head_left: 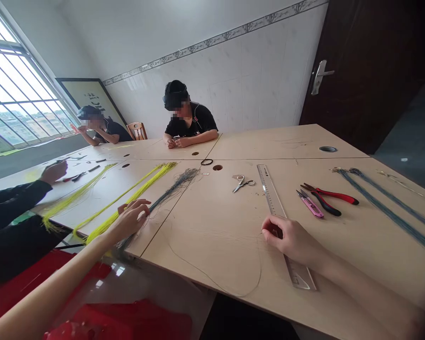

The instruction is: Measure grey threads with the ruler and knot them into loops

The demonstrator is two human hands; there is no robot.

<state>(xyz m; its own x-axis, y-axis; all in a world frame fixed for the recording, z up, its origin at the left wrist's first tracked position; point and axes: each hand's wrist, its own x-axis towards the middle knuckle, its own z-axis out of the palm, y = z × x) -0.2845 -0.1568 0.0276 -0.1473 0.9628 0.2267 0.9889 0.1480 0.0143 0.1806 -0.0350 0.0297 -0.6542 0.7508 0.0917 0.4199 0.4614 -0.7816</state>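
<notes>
My right hand point(286, 238) rests over a clear ruler point(265, 186), its thumb and forefinger pinched on the end of a thin thread point(212, 282). This thread hangs from the pinch and loops across the table's front part; fainter strands run leftward. My left hand point(132, 219) is beside a bundle of grey-blue threads point(170, 191), thumb and forefinger brought together. What lies between those fingers is too fine to make out. Left of it lie yellow thread bundles point(141, 186).
Small scissors point(242, 184), pink thread snips point(310, 204) and red-and-black pliers point(331, 196) lie on the wooden table point(219, 208). More grey-blue threads point(386, 203) are at the right. One co-worker's dark sleeve point(19, 200) reaches in at left; two people point(191, 120) sit opposite.
</notes>
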